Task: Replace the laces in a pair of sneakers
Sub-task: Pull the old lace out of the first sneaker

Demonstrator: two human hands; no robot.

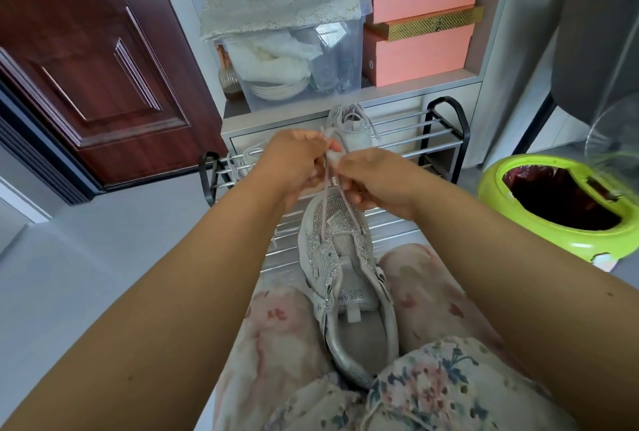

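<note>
A grey sneaker (345,278) with sparkly trim lies between my knees, toe pointing away from me. A pale pink lace (326,188) rises from its front eyelets up to my hands. My left hand (294,164) pinches the lace ends above the toe, and my right hand (371,178) grips the lace right beside it. The second grey sneaker (352,128) stands on the top of the shoe rack (446,133) behind my hands. Loose white laces (247,157) lie on the rack at the left.
A green bin (560,206) with a dark liner stands on the floor at the right. Behind the rack, a clear plastic box (297,60) and stacked pink boxes (418,15) sit on a shelf. A dark wooden door (86,60) fills the left.
</note>
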